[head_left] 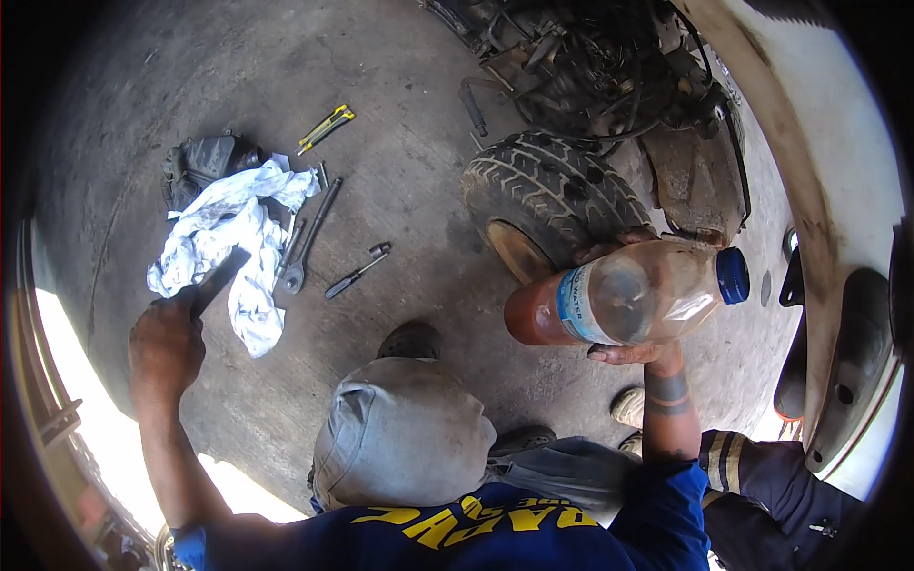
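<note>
My left hand (167,347) is closed around one end of a dark, flat, elongated piece (221,282); its exact kind is unclear. The far end of this piece lies over a crumpled white cloth (224,228) on the floor. On the other side, my right hand (624,354) grips a clear plastic bottle (657,295) from beneath and behind, with most of the palm hidden. The bottle is tilted almost onto its side, its blue cap (732,276) on and pointing right. Reddish-brown liquid shows toward its base.
Beside the cloth lie a ratchet (309,238), a small screwdriver-like tool (359,270), a yellow cutter (326,129) and a dark housing (211,162). A tyre (557,190) and greasy machinery (609,71) stand ahead right. Another person's striped trouser leg (731,462) is at lower right.
</note>
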A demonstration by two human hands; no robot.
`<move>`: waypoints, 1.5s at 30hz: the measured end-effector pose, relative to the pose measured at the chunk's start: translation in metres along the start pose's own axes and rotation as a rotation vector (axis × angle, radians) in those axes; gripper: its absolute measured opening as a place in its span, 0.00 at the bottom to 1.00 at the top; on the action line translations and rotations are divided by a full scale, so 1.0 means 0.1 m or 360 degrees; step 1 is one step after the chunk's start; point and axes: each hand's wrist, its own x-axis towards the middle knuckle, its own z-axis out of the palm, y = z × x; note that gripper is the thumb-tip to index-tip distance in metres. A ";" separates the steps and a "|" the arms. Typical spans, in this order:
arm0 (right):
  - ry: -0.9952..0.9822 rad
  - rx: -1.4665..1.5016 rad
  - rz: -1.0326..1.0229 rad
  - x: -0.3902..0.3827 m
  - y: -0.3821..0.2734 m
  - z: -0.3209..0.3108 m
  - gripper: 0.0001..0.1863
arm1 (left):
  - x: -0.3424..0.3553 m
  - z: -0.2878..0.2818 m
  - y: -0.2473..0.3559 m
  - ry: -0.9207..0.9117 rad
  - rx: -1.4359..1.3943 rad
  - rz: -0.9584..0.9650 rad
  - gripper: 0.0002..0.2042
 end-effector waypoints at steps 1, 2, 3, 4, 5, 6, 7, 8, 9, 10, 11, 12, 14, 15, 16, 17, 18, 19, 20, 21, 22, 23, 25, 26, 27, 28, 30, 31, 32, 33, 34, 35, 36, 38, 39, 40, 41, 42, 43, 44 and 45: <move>0.0027 -0.0029 -0.0062 0.01 -0.02 0.01 0.71 | 0.01 -0.11 0.10 0.0327 -0.0198 0.0079 0.18; 0.0055 -0.0060 -0.0124 0.01 -0.03 0.02 0.70 | 0.06 -0.18 0.29 0.0431 -0.0396 0.0142 0.20; 0.0028 -0.0017 0.0013 0.01 -0.05 0.02 0.68 | 0.14 -0.22 0.55 0.0689 -0.0517 0.0254 0.22; 0.0031 0.0057 0.0201 0.00 -0.07 0.04 0.66 | 0.22 -0.26 0.83 0.0692 -0.0732 0.0445 0.22; 0.0001 0.0029 0.0146 -0.01 -0.08 0.05 0.66 | 0.31 -0.27 1.14 0.0695 -0.0877 0.0544 0.23; 0.0097 0.0277 0.0372 0.00 -0.08 0.06 0.60 | 0.39 -0.27 1.42 0.0617 -0.1089 0.0814 0.23; 0.0117 0.0330 0.0438 -0.01 -0.09 0.06 0.57 | 0.47 -0.24 1.70 0.0711 -0.1189 0.1035 0.21; 0.0132 0.0207 0.0315 -0.02 -0.09 0.06 0.54 | 0.56 -0.22 1.98 0.0711 -0.1315 0.1093 0.20; 0.0102 0.0194 0.0272 -0.03 -0.08 0.06 0.54 | 0.65 -0.20 2.23 0.0857 -0.1467 0.1198 0.19; 0.0047 0.0121 0.0249 -0.04 -0.07 0.06 0.55 | 0.76 -0.20 2.42 0.0861 -0.1478 0.1182 0.18; 0.0019 0.0082 0.0236 -0.07 -0.06 0.07 0.55 | 0.84 -0.22 2.57 0.1069 -0.1540 0.1298 0.17; -0.0008 0.0043 0.0222 -0.10 -0.04 0.07 0.55 | 0.88 -0.22 2.70 0.0977 -0.1511 0.1224 0.17; 0.0239 0.0432 0.0416 -0.20 0.00 0.10 0.53 | 0.95 -0.29 2.96 0.1190 -0.1666 0.1176 0.15; 0.0270 0.0425 0.0474 -0.24 0.02 0.10 0.53 | 1.02 -0.38 3.09 0.1188 -0.1628 0.1141 0.14; 0.0307 0.0371 0.0358 -0.28 0.07 0.12 0.51 | 1.14 -0.51 3.23 0.1300 -0.1620 0.1157 0.13; 0.0326 0.0275 0.0284 -0.30 0.11 0.12 0.50 | 1.27 -0.67 3.37 0.1241 -0.1658 0.1095 0.12; 0.0343 0.0323 0.0240 -0.33 0.15 0.11 0.50 | 1.33 -0.80 3.50 0.1097 -0.1737 0.0964 0.12; 0.0152 0.0317 0.0301 -0.31 0.24 0.11 0.49 | 1.36 -0.86 3.58 0.1165 -0.1704 0.1007 0.12; 0.0046 0.0311 0.0340 -0.37 0.23 0.07 0.49 | 1.33 -0.86 3.60 0.1119 -0.1794 0.0947 0.11; -0.0062 0.0302 0.0377 -0.38 0.28 0.06 0.49 | 1.32 -0.85 3.64 0.1005 -0.1922 0.0952 0.10; -0.0051 0.0223 0.0317 -0.43 0.26 0.00 0.45 | 1.25 -0.75 3.60 0.0979 -0.1986 0.0975 0.12; -0.0014 0.0127 0.0182 -0.44 0.28 -0.03 0.43 | 1.19 -0.63 3.53 0.1077 -0.2004 0.1036 0.12; -0.0045 -0.0033 0.0161 -0.46 0.32 -0.09 0.48 | 1.12 -0.39 3.40 0.1079 -0.2015 0.1071 0.13; -0.0070 -0.0220 0.0114 -0.48 0.33 -0.10 0.55 | 1.09 -0.29 3.39 0.0989 -0.1985 0.1089 0.14; -0.0088 -0.0311 0.0093 -0.48 0.35 -0.09 0.59 | 1.07 -0.22 3.37 0.0836 -0.1938 0.1073 0.14; -0.0104 -0.0402 0.0071 -0.48 0.37 -0.09 0.63 | 1.10 -0.21 3.39 0.0977 -0.1944 0.1058 0.15; -0.0076 -0.0342 0.0090 -0.48 0.38 -0.05 0.63 | 1.09 -0.26 3.41 0.0874 -0.1898 0.1001 0.15; -0.0044 -0.0310 0.0104 -0.48 0.37 -0.03 0.63 | 1.09 -0.33 3.42 0.0939 -0.1896 0.1051 0.15; -0.0005 -0.0281 0.0117 -0.46 0.33 -0.01 0.64 | 1.04 -0.39 3.42 0.0758 -0.1925 0.0983 0.14; 0.0028 -0.0260 0.0115 -0.43 0.29 -0.01 0.64 | 0.99 -0.46 3.40 0.0701 -0.1910 0.0966 0.14; 0.0056 -0.0245 0.0105 -0.38 0.24 -0.01 0.64 | 0.95 -0.55 3.39 0.0751 -0.1894 0.1003 0.14; 0.0084 -0.0230 0.0094 -0.32 0.19 -0.01 0.64 | 0.93 -0.64 3.40 0.0680 -0.1819 0.0970 0.14; -0.0006 -0.0116 0.0103 -0.27 0.11 -0.02 0.60 | 0.93 -0.72 3.43 0.0792 -0.1847 0.1051 0.14; -0.0114 0.0006 0.0101 -0.12 0.02 0.01 0.56 | 0.96 -0.80 3.50 0.0782 -0.1978 0.1053 0.14; -0.0112 0.0044 0.0057 -0.07 -0.01 0.04 0.55 | 0.96 -0.76 3.51 0.0678 -0.1883 0.0993 0.14; -0.0107 0.0067 -0.0016 -0.01 -0.02 0.05 0.53 | 0.98 -0.71 3.49 0.0773 -0.1975 0.0977 0.14; -0.0093 0.0084 -0.0101 0.04 -0.02 0.05 0.51 | 1.01 -0.64 3.46 0.0778 -0.2022 0.0926 0.14; -0.0076 0.0108 -0.0178 0.07 -0.01 0.06 0.50 | 1.01 -0.54 3.38 0.0865 -0.1946 0.0990 0.16; -0.0069 0.0123 -0.0210 0.05 -0.01 0.08 0.49 | 1.04 -0.47 3.29 0.1001 -0.1963 0.1066 0.16; -0.0062 0.0137 -0.0243 0.04 0.00 0.08 0.48 | 1.06 -0.42 3.19 0.0835 -0.1993 0.1057 0.16; -0.0035 0.0317 -0.0113 0.00 -0.01 0.11 0.45 | 1.05 -0.39 3.09 0.0745 -0.2008 0.1053 0.16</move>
